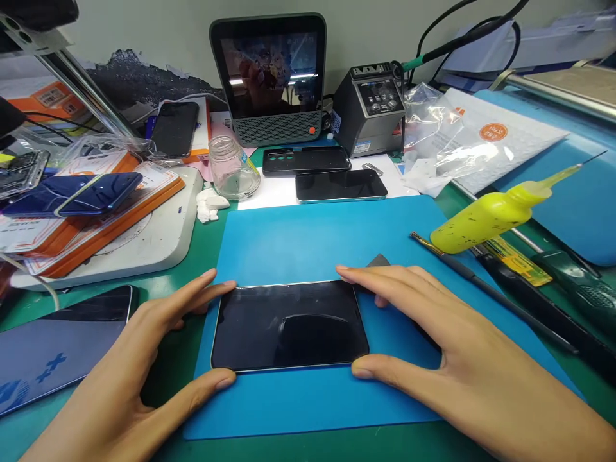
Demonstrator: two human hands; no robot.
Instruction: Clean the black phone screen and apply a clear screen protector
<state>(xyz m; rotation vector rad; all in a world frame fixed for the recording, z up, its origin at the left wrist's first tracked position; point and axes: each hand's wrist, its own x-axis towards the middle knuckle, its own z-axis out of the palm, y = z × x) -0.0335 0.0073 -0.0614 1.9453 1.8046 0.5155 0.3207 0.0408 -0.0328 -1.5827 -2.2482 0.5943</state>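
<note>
This is a phone repair workbench. A blue work mat (308, 237) covers the green table; behind it stand a soldering station (368, 109) and a small screen (269, 77), left of it lie stacked phones (77, 192), and right of it a yellow squeeze bottle (486, 218) and hand tools (529, 282).

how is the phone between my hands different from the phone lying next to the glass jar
The phone between your hands lies on the blue mat, touched by left hand and right hand. The far phone lies untouched on white paper, beside the glass jar. Both lie flat with dark screens.
</note>
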